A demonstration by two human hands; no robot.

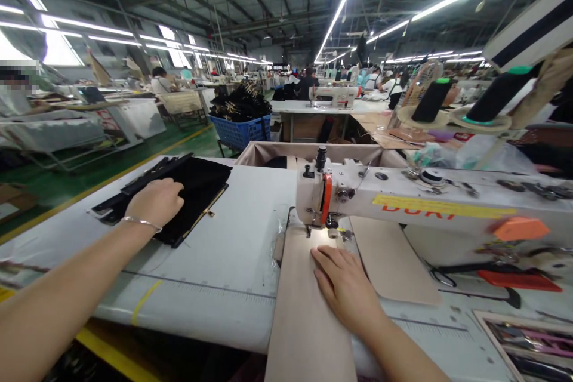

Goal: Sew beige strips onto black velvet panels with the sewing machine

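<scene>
Left hand (154,202), bracelet on the wrist, lies knuckles-up with fingers curled loosely on a stack of black fabric pieces (188,191) at the far left of the grey desk (224,268); cannot tell whether it pinches a piece or only rests there. Right hand (344,283) is flat, fingers together, holding nothing, pressing a beige fabric strip (308,316) that runs from the near desk edge up under the needle of the white sewing machine (403,203). Scissors (474,280) with orange handles lie on the desk right of the machine, and a blue crate (244,131) piled with dark goods stands on the floor beyond.
</scene>
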